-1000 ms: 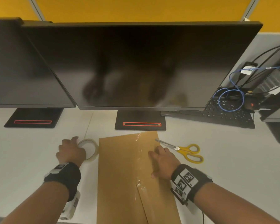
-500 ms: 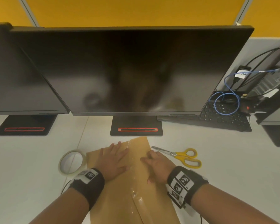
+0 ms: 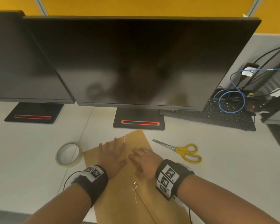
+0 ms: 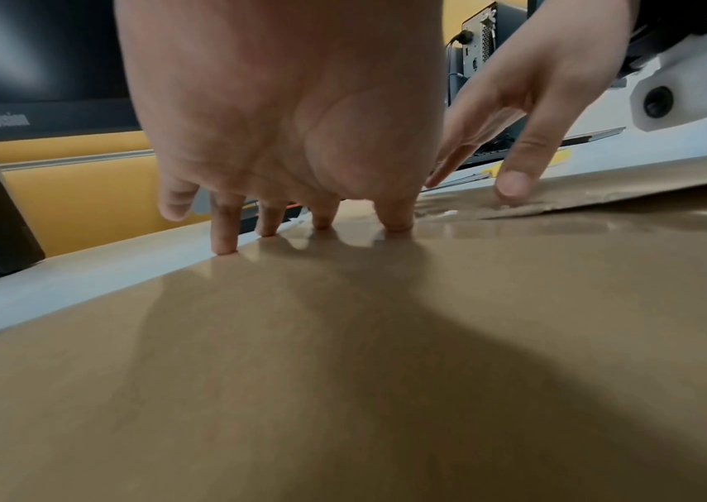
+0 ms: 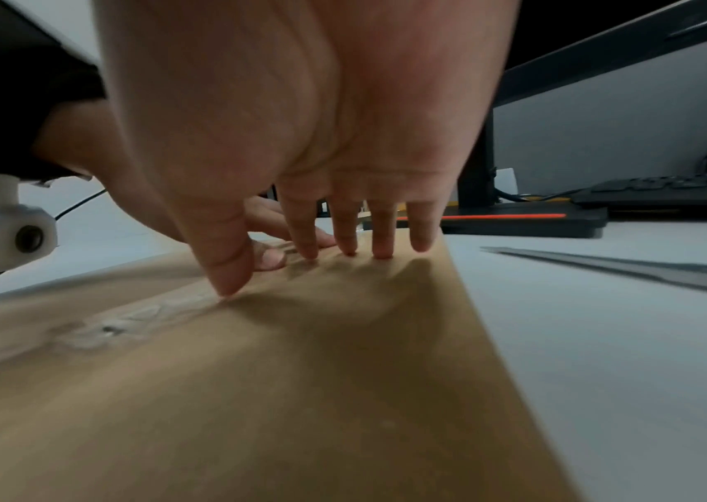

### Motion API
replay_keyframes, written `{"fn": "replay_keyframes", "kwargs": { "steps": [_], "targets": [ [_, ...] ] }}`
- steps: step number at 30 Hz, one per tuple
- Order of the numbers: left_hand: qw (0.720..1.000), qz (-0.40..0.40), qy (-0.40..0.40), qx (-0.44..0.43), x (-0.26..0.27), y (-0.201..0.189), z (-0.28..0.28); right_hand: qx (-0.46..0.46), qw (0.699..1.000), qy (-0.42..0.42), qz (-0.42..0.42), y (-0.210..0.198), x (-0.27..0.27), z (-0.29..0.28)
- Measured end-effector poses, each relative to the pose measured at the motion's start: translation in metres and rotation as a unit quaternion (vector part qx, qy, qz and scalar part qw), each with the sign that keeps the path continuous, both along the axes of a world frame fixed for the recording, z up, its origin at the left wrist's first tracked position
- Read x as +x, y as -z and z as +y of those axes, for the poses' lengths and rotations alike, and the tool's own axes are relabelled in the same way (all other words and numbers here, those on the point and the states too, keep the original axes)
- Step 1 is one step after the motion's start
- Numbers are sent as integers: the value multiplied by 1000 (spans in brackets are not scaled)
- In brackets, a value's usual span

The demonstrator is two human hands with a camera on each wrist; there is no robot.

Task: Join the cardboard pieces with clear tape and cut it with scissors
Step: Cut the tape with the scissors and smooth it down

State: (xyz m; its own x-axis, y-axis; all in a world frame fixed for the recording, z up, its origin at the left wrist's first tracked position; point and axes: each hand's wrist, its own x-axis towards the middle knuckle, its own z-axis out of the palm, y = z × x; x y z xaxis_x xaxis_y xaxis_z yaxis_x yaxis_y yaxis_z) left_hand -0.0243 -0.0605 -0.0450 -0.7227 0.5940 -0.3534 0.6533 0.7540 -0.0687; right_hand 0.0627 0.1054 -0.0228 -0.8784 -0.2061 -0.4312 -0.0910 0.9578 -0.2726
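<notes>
Cardboard pieces (image 3: 120, 188): brown, flat on the white desk (image 3: 31, 159), near-centre, just in front of the middle monitor's stand; seam between the two sheets running near to far, leaning slightly left at the far end.
Clear tape strip (image 3: 135, 185): glossy and wrinkled, laid along that seam; long axis near to far, passing between the two hands.
Left hand (image 3: 111, 156): flat on the left sheet, fingers straight and spread, tips pressing down close to the far edge; gripping nothing.
Right hand (image 3: 145, 164): flat on the right sheet just right of the seam, fingers straight, thumb tip down on the tape; holding nothing.
Key relation: seam directly between the hands, touching distance from both thumbs; right thumb nearer to it.
Tape roll (image 3: 68, 153): lying flat on the desk, just left of the cardboard's left edge, nearer the left hand.
Scissors (image 3: 179, 150): yellow handles, closed, on the desk right of the cardboard; blades pointing left and far, handles to the right, nearer the right hand.
Likely step: smoothing the strip along the seam; judged mostly joined at the far stretch.
Surroundings: dark monitors (image 3: 136, 62) at the far side, keyboard (image 3: 225, 117) and blue cable far right.
</notes>
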Motion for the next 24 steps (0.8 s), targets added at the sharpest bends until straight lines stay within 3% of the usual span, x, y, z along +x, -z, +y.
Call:
{"fn": "replay_keyframes", "kwargs": {
  "steps": [9, 12, 15, 18, 24],
  "targets": [
    [997, 19, -54, -46, 26, -13, 1, 11, 999, -4, -52, -3, -2, -6],
    [997, 26, -35, -59, 30, -14, 1, 34, 996, -25, -81, -4, -7, -8],
    [999, -13, 20, -46, 26, -3, -2, 49, 994, -60, -80, -3, -8, -10],
    [998, -60, 14, -22, 20, 1, -7, 52, 993, -76, -78, -4, -8, -7],
    [995, -87, 7, -55, 13, -5, -4, 28, 991, -107, -78, -7, -1, 10]
  ]
}}
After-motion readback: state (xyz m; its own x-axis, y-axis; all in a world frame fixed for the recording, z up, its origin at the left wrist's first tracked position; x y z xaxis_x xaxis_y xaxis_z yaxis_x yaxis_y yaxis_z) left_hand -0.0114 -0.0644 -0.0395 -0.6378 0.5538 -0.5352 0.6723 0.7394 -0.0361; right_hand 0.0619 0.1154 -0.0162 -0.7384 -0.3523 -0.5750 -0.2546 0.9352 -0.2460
